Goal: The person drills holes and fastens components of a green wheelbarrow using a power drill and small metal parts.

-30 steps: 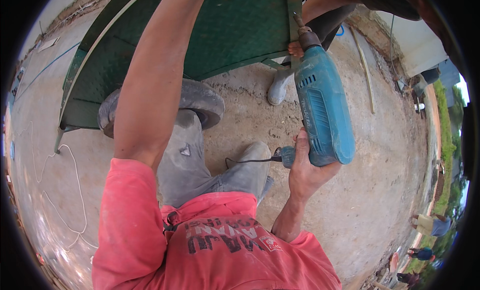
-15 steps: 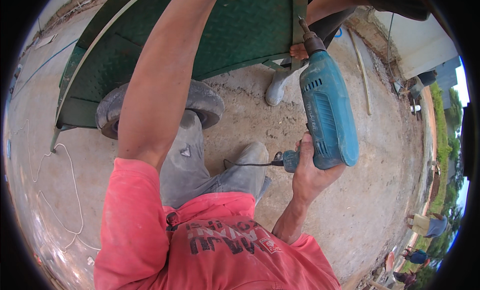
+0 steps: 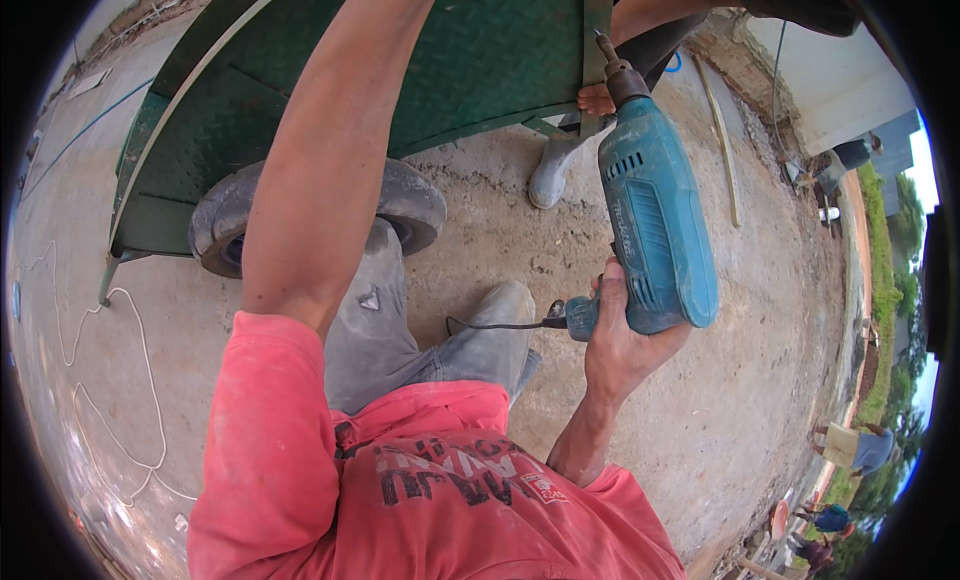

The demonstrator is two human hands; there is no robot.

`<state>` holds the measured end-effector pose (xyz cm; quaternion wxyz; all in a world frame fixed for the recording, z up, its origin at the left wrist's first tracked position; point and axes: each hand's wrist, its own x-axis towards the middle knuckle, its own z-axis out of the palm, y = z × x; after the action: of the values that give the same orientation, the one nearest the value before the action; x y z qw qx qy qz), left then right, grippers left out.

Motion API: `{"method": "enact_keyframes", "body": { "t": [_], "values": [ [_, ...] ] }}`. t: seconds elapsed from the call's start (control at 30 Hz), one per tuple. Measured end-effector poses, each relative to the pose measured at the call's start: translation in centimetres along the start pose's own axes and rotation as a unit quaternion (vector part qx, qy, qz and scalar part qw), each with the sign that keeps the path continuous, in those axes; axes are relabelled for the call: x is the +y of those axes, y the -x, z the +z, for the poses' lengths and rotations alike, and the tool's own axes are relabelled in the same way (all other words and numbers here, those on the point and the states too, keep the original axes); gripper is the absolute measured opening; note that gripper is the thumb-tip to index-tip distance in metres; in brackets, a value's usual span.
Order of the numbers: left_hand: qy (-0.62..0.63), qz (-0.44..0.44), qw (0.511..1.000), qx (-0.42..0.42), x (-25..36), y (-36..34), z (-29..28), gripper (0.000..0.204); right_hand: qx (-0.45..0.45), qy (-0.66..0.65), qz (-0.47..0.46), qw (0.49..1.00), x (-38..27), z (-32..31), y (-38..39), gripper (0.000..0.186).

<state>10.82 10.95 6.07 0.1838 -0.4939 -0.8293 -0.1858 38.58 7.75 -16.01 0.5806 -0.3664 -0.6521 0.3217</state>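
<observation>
My right hand is closed around the handle of a teal power drill, whose bit points toward the far side. A dark cord runs left from the base of the drill's handle. My left arm reaches up past the upper edge over a green metal cart, so my left hand is out of sight. Just left of the drill's chuck, another person's hand rests at the corner of the cart's green frame.
The cart's black rubber wheel stands close by my legs. A co-worker's grey boot is on the concrete floor. At left lies a loose white cord; at right, a thin wooden strip. Several people are farther off at right.
My arms, the drill and the cart keep almost the same place. At the far right, a distant figure beside the wall has shifted slightly.
</observation>
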Motion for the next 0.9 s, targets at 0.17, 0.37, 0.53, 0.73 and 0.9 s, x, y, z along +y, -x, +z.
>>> {"method": "enact_keyframes", "body": {
  "t": [0.17, 0.37, 0.53, 0.73, 0.9],
  "values": [
    [-0.01, -0.001, 1.0, 0.002, 0.1, 0.0, 0.0, 0.032, -0.003, -0.016, 0.002, 1.0, 0.3, -0.1, 0.1, 0.052],
    [0.001, -0.006, 1.0, 0.0, 0.0, 0.1, 0.0, 0.032, 0.003, -0.043, 0.06, 0.997, -0.5, 0.1, 0.4, 0.057],
    [-0.003, -0.012, 1.0, 0.008, 0.1, -0.1, 0.1, 0.033, 0.001, -0.036, 0.044, 0.998, -0.1, 0.2, 0.4, 0.058],
    [0.001, -0.018, 1.0, 0.02, 0.0, -0.2, 0.5, 0.033, -0.005, -0.024, -0.003, 1.0, 0.4, 0.3, 0.2, 0.051],
    [-0.002, -0.005, 0.999, 0.035, 0.0, 0.0, 0.6, 0.034, -0.01, -0.038, 0.018, 0.999, 0.3, 0.2, 0.1, 0.049]
  ]
}}
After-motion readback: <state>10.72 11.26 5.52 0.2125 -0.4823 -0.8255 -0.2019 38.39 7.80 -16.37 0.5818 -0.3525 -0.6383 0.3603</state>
